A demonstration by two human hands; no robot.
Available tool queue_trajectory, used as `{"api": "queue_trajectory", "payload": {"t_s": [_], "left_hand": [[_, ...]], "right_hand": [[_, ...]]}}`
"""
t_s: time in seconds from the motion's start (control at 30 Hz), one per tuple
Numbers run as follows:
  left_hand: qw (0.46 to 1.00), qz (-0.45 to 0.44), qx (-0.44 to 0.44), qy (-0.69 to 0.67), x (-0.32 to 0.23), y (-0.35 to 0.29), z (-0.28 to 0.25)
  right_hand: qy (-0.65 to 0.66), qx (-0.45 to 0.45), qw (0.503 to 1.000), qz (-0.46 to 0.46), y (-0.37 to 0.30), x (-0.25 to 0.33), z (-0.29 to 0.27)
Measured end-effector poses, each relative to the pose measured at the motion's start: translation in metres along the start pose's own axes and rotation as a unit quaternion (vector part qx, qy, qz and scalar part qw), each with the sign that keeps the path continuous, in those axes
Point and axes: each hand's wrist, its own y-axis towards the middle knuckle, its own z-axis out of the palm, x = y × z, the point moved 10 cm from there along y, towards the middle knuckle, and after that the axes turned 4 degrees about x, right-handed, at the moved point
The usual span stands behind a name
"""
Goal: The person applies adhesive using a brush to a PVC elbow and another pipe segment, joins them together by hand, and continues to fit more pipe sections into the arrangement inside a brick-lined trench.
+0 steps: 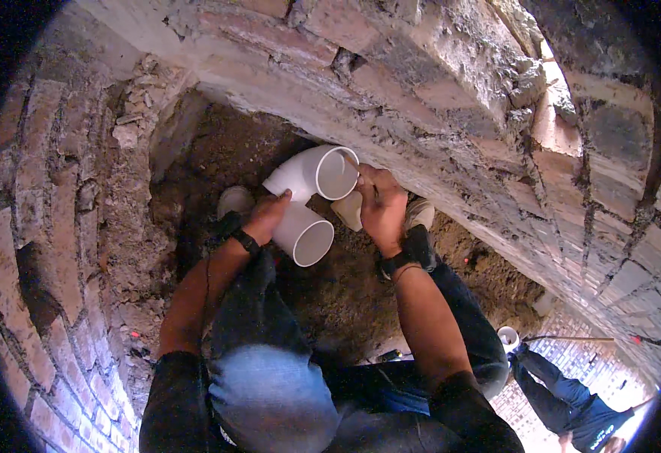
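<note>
A white plastic pipe elbow (294, 175) is tilted over the dirt, its round mouth facing up toward me. Just below it lies a second white pipe piece (286, 220), also with an open round end; I cannot tell whether the two are joined. My left hand (268, 217) grips the elbow's lower side, thumb on the white wall, beside the second piece. At the elbow's right rim, my right hand (385, 210) has its fingers curled together around a small, thin thing reaching to the mouth; its kind is not clear. A pale, flat piece (348, 211) sits beneath that hand.
Brick walls rise on the left (58, 249) and right (451, 98), enclosing a dirt pit (232, 136). My shoes (421, 214) flank the pipe pieces. At lower right another person (572, 400) is near a white round-ended pipe (508, 337) and a long thin rod (572, 339).
</note>
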Motion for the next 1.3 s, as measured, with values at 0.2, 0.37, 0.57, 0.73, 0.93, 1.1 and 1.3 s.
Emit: {"api": "queue_trajectory", "payload": {"t_s": [0.2, 0.37, 0.57, 0.73, 0.93, 1.1, 1.3], "left_hand": [[0.983, -0.133, 0.062, -0.115, 0.077, 0.023, -0.004], [0.991, -0.095, 0.040, -0.084, 0.054, 0.029, 0.018], [0.979, -0.126, 0.098, -0.124, 0.074, 0.021, 0.011], [0.999, 0.033, 0.004, 0.020, -0.004, -0.002, -0.006], [0.989, -0.120, 0.055, -0.067, 0.037, 0.012, -0.007], [0.999, -0.042, 0.010, -0.001, 0.012, 0.003, -0.008], [0.993, -0.102, 0.041, -0.042, 0.045, 0.013, -0.005]], "right_hand": [[-0.175, 0.027, 0.984, 0.021, -0.038, -0.033, 0.012], [-0.158, 0.020, 0.985, 0.071, -0.023, -0.038, -0.008], [0.069, -0.043, 0.985, 0.153, -0.010, -0.022, 0.005], [0.132, 0.089, 0.971, 0.180, -0.029, -0.033, 0.009], [-0.122, 0.160, 0.976, -0.081, 0.007, 0.005, 0.023], [-0.189, 0.178, 0.960, -0.101, -0.002, 0.000, 0.022], [-0.098, 0.163, 0.981, -0.035, -0.033, -0.009, 0.020]]}}
